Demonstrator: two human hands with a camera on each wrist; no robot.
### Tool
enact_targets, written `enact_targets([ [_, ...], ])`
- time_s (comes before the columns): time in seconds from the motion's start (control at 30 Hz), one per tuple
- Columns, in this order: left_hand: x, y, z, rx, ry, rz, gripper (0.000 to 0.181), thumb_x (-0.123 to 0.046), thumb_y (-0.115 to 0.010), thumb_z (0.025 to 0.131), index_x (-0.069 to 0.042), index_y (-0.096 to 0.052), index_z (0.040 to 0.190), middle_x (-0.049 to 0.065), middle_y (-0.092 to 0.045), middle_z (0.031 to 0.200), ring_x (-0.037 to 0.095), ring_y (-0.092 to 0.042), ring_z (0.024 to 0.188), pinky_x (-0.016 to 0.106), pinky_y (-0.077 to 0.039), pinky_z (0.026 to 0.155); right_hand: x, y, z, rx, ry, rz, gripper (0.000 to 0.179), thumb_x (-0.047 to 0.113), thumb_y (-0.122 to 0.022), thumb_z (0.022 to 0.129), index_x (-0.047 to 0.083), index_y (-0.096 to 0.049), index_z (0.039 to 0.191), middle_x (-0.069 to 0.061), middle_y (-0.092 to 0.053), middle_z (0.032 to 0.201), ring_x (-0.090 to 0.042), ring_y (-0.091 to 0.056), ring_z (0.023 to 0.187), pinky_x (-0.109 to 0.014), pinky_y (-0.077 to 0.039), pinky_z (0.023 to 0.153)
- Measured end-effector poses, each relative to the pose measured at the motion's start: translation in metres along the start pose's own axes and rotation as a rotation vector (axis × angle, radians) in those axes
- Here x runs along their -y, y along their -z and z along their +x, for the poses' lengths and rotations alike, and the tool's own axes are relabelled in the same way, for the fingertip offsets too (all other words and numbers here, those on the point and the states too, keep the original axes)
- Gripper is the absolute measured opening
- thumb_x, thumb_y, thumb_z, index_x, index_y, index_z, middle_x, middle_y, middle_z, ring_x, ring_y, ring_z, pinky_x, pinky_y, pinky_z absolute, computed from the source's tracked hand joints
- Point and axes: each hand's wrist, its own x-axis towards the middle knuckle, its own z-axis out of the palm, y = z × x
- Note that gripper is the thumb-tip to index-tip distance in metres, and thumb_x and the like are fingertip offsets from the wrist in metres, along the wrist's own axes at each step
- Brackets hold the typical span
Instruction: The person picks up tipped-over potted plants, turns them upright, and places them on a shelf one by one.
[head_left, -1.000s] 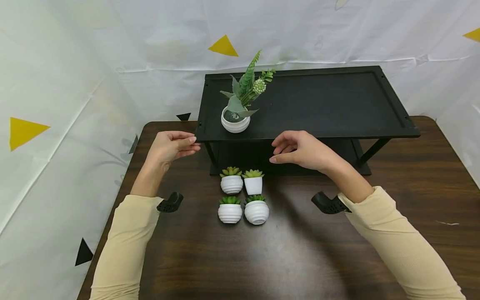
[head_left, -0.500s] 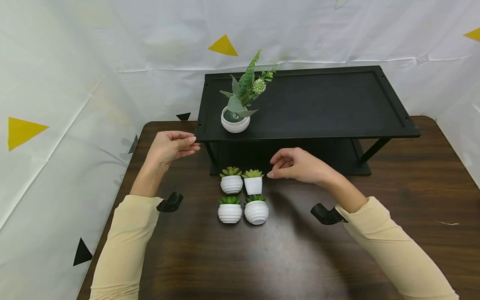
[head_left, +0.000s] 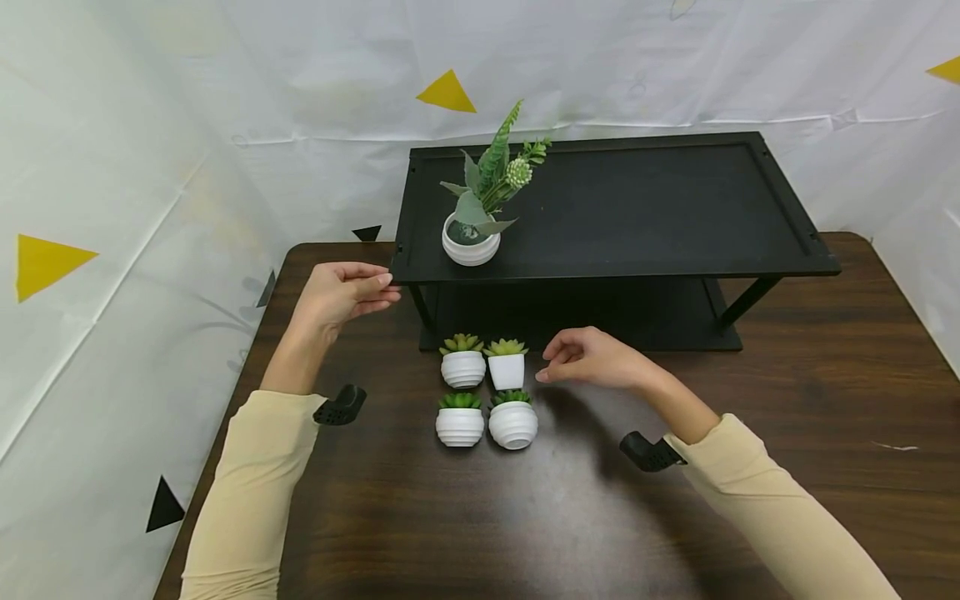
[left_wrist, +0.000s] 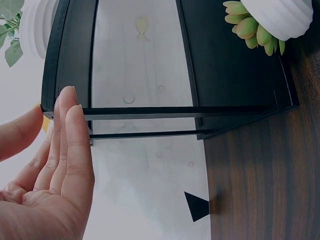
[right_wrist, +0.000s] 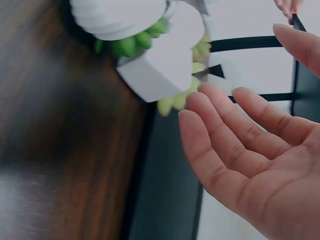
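My left hand (head_left: 337, 298) pinches the front left corner of a black two-tier shelf (head_left: 645, 208). In the left wrist view the thumb lies on top of the board, with the fingers below it. My right hand (head_left: 596, 358) hovers in front of the shelf, fingers relaxed and holding nothing. Just left of its fingertips is a small succulent in a smooth, tapered white pot (head_left: 507, 372). Beside and before that pot stand other succulents in ribbed white pots: one at back left (head_left: 463, 369), one at front left (head_left: 460, 426), one at front right (head_left: 513, 425).
On the shelf's top left stands a taller leafy plant in a white ribbed pot (head_left: 471, 243). The shelf's lower board (head_left: 600, 312) lies behind the succulents. A dark wooden table (head_left: 420, 525) carries everything, with a white sheet (head_left: 315, 75) behind.
My right hand has come down and toward me from the shelf's front edge to beside the succulents. The left hand stays at the shelf corner, and the pots have not moved.
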Motion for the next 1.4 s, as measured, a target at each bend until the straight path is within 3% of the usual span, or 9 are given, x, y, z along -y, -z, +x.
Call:
enact_targets([
  [0.2, 0.000, 0.000, 0.000, -0.023, 0.003, 0.008, 0.022, 0.001, -0.063, 0.085, 0.010, -0.059, 0.105, 0.008, -0.067, 0.076, 0.018, -0.067, 0.071, 0.029, -0.056, 0.068, -0.014, -0.012, 0.002, 0.021, -0.037, 0.022, 0.036, 0.022, -0.068, 0.083, -0.006, -0.056, 0.103, -0.006, -0.064, 0.082, -0.027, -0.058, 0.074, -0.041, -0.052, 0.068],
  [0.43, 0.000, -0.001, 0.001, -0.026, 0.001, 0.035, 0.024, 0.000, -0.063, 0.085, 0.011, -0.059, 0.107, 0.008, -0.068, 0.077, 0.018, -0.067, 0.071, 0.037, -0.053, 0.078, -0.024, -0.026, 0.004, 0.045, -0.073, 0.038, 0.029, 0.022, -0.070, 0.082, -0.001, -0.058, 0.095, -0.012, -0.063, 0.080, -0.028, -0.058, 0.072, -0.044, -0.053, 0.068],
  [0.93, 0.000, 0.000, 0.000, 0.004, 0.001, -0.006, 0.023, 0.000, -0.063, 0.085, 0.010, -0.058, 0.105, 0.007, -0.067, 0.076, 0.018, -0.067, 0.071, 0.029, -0.056, 0.071, -0.030, -0.045, 0.008, 0.058, -0.140, 0.058, 0.031, 0.027, -0.073, 0.078, 0.002, -0.057, 0.087, -0.012, -0.061, 0.073, -0.027, -0.057, 0.066, -0.041, -0.052, 0.062],
  [1.4, 0.000, -0.001, 0.000, -0.028, -0.002, 0.025, 0.023, 0.000, -0.062, 0.085, 0.011, -0.059, 0.106, 0.008, -0.068, 0.078, 0.019, -0.067, 0.072, 0.030, -0.056, 0.070, -0.032, -0.049, 0.018, 0.073, -0.131, 0.048, 0.030, 0.026, -0.071, 0.080, 0.001, -0.056, 0.086, -0.012, -0.061, 0.071, -0.026, -0.059, 0.066, -0.038, -0.052, 0.059],
])
